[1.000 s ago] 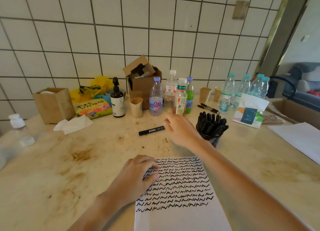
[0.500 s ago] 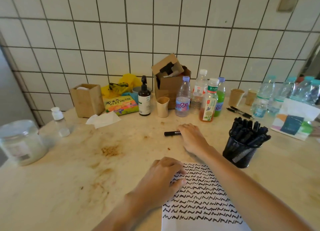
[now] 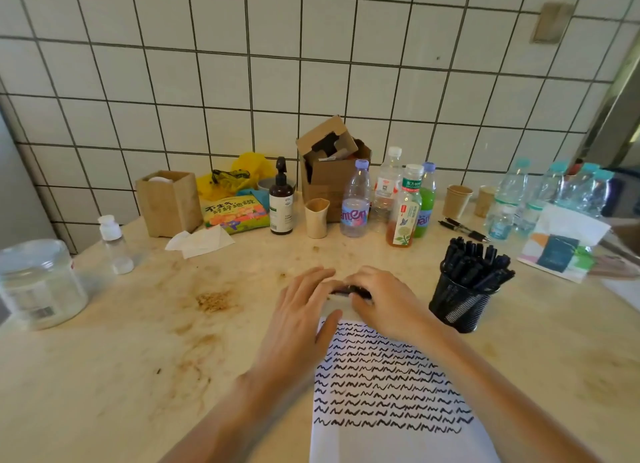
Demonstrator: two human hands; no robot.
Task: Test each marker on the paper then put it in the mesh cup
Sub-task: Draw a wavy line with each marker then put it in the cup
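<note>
The stained desk point(image 3: 104, 376) fills the lower frame. On it, bottom centre, lies the paper point(image 3: 391, 393), covered with black squiggles. At centre right stands the mesh cup point(image 3: 460, 305), crammed with markers. Above the paper's top edge, both hands meet over one black marker point(image 3: 349, 291): the right hand point(image 3: 388, 301) has it in its grip, while the left hand point(image 3: 301, 317) touches its other end with fingers straight.

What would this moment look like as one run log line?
step: uncapping | right hand: grips black marker | left hand: on marker's other end | white squiggle-covered paper: below hands | black mesh cup: full, right
</note>
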